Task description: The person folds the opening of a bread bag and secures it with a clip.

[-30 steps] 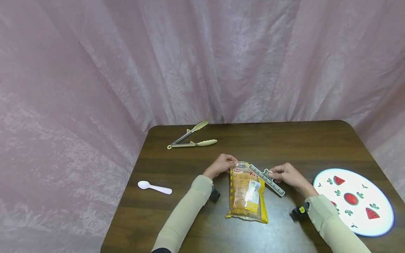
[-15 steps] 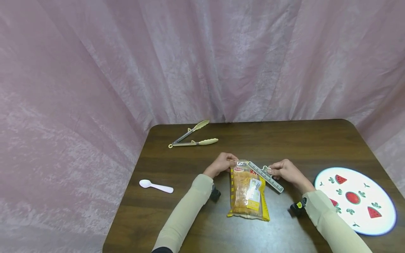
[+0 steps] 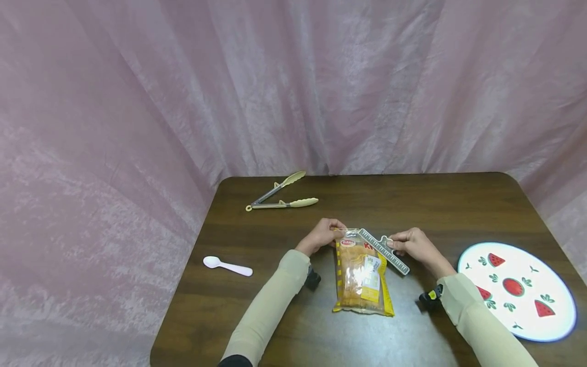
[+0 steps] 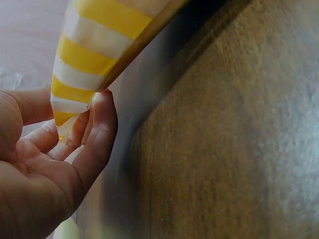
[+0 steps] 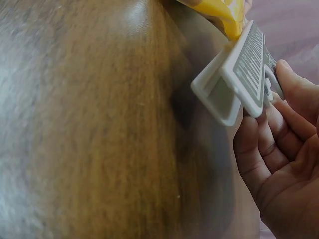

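A yellow-and-clear bread bag [image 3: 359, 275] with a white label lies near the middle of the table. My left hand [image 3: 322, 235] pinches its top left corner; the left wrist view shows the yellow-striped edge [image 4: 84, 64] between thumb and fingers. My right hand [image 3: 417, 248] grips the handle of a long white-and-grey bag clip [image 3: 384, 252], slanted across the bag's top right corner. In the right wrist view the clip's [image 5: 246, 69] two bars stand apart at the near end, with the bag's yellow corner [image 5: 219, 12] at the far end.
Yellow-tipped tongs [image 3: 279, 196] lie spread at the back left of the wooden table [image 3: 412, 199]. A white spoon [image 3: 228, 266] is at the left. An oval white plate [image 3: 527, 321] with watermelon prints sits at the right, beside my right forearm. A pink curtain [image 3: 293, 86] hangs behind.
The clip and my right hand have shifted slightly left and up, so the clip covers a bit more of the bag's corner. My left hand keeps its pinch on the bag.
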